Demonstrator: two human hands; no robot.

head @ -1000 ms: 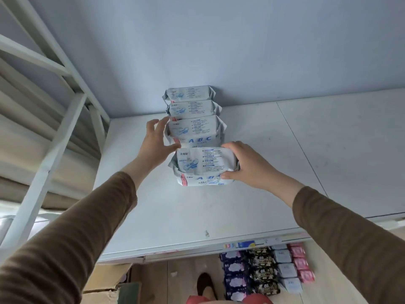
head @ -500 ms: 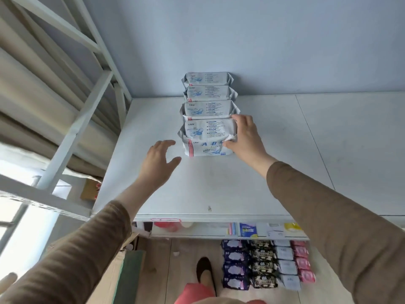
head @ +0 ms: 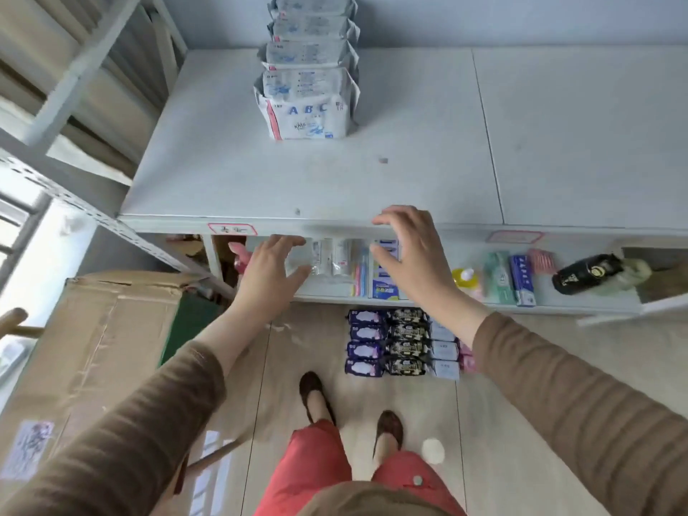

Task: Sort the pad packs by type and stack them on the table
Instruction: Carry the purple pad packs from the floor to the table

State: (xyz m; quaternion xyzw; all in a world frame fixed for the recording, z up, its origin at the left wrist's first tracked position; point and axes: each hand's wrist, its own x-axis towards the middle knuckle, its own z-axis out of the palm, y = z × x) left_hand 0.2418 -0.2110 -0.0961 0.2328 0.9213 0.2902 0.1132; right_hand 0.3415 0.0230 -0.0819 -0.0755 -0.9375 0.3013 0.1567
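Both hands hang empty at the table's [head: 223,188] front edge, the left hand [head: 270,271] just below it, the right hand [head: 413,255] across it. Beyond the fingertips [head: 383,217], well apart from them, a row of 4 pad packs [head: 309,87] runs back on the tabletop to the wall. Behind the left hand's fingers and to the right of the right hand, small items [head: 510,273] lie on a shelf [head: 327,290] under the tabletop. Below the right wrist, more packs [head: 404,342] sit on the floor in what look like 4 columns. A cardboard box [head: 96,351] stands left of the left forearm.
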